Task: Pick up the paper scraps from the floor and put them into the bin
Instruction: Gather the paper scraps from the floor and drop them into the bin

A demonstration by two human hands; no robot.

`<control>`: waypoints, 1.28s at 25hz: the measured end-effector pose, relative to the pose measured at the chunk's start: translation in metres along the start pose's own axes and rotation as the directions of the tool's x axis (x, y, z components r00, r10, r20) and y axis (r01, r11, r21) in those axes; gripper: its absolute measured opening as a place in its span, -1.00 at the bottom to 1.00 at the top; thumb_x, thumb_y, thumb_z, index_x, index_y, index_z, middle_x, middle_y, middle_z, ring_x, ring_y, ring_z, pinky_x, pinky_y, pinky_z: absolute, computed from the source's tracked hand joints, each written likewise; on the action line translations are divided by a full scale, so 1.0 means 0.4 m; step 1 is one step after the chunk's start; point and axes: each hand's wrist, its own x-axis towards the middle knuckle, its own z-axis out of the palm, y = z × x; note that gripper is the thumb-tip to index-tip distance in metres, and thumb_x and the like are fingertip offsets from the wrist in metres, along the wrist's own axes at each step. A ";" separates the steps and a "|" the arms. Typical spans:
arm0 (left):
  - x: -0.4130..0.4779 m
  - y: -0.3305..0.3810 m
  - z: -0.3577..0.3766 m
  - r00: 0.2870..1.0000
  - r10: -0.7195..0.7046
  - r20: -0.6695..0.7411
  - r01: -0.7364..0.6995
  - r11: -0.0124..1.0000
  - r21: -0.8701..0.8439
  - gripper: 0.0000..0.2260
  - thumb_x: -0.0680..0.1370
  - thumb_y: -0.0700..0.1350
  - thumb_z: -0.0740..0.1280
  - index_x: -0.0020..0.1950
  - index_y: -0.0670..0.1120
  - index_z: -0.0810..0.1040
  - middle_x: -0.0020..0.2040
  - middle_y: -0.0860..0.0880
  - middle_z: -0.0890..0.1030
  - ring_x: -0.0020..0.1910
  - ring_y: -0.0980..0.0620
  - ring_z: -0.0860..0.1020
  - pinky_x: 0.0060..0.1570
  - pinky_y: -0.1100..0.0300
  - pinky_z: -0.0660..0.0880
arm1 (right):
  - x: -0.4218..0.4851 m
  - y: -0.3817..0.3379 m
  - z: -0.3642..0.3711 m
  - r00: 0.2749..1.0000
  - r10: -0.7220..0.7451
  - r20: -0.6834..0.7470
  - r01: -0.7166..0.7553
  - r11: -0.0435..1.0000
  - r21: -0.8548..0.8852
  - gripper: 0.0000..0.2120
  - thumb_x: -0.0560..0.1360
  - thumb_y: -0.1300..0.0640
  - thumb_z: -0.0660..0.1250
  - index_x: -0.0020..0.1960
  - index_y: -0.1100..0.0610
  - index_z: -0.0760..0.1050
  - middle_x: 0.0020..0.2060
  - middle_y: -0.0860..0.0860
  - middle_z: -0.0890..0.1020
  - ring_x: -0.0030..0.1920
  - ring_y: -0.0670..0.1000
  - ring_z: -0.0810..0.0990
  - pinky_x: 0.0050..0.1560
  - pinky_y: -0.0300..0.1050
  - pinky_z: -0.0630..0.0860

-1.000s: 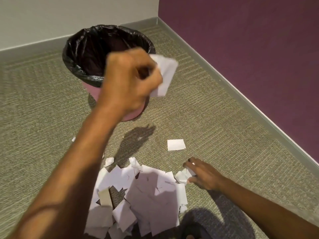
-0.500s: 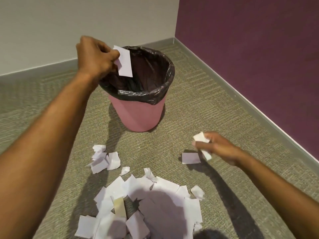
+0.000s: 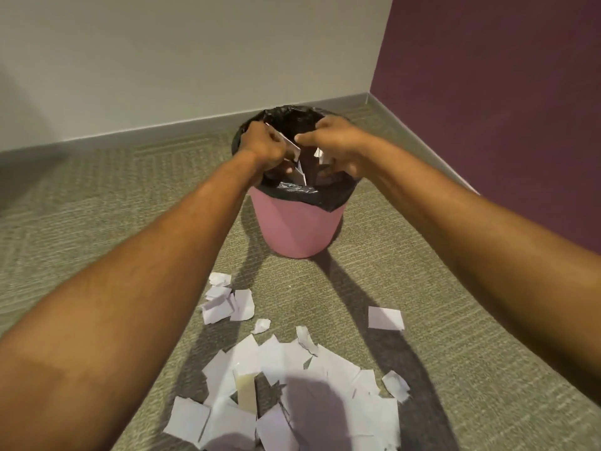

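Observation:
A pink bin [image 3: 299, 226] with a black liner [image 3: 312, 193] stands on the carpet near the room corner. Both my hands are over its mouth. My left hand [image 3: 260, 143] is closed around a white paper scrap [image 3: 290, 145], and another white piece [image 3: 300, 173] shows just below it inside the liner. My right hand [image 3: 336, 141] curls down over the opening with a small white scrap [image 3: 318, 153] under its fingers. A large pile of paper scraps [image 3: 292, 385] lies on the floor in front of me.
A smaller cluster of scraps [image 3: 227, 304] lies left of the bin's base, a crumpled bit [image 3: 261, 325] beside it, and a single square scrap [image 3: 385, 318] to the right. A beige wall stands behind the bin and a purple wall [image 3: 504, 109] to the right.
My right hand rose from the floor with a scrap and came over the bin. My left hand moved from the bin's left rim to over its opening.

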 end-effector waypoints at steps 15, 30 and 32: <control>-0.165 -0.367 -0.104 0.842 -0.082 -0.533 0.092 0.996 -0.007 -0.95 0.47 -0.24 0.29 -0.15 -0.18 0.55 -0.34 -0.09 0.53 -0.37 -0.04 0.49 -0.28 0.02 0.55 | -0.234 0.145 0.072 0.791 -0.119 0.600 0.276 0.945 -0.177 -0.86 0.58 0.23 0.32 0.10 0.24 0.56 -0.07 0.18 0.68 -0.20 0.06 0.68 -0.19 -0.08 0.63; -0.259 -0.737 0.079 0.899 -0.351 0.261 -0.065 0.483 0.873 -0.04 0.30 0.56 0.15 0.55 0.21 -0.15 0.57 -0.20 -0.28 0.53 -0.31 -0.20 0.32 -0.46 0.05 | -0.217 0.617 0.434 0.675 0.281 0.682 0.589 0.352 -0.728 0.19 0.25 -0.33 0.50 0.56 -0.12 -0.24 0.57 0.12 -0.17 0.53 0.38 -0.09 0.38 0.50 0.10; -0.268 -0.736 0.102 0.931 -0.294 0.215 -0.047 0.489 0.871 -0.14 0.39 0.48 0.18 0.56 0.17 -0.05 0.58 -0.20 -0.17 0.53 -0.32 -0.11 0.32 -0.42 0.10 | -0.237 0.639 0.443 0.704 0.183 0.686 0.597 0.370 -0.712 0.14 0.29 -0.24 0.53 0.56 -0.10 -0.20 0.57 0.16 -0.21 0.50 0.47 -0.13 0.33 0.56 0.09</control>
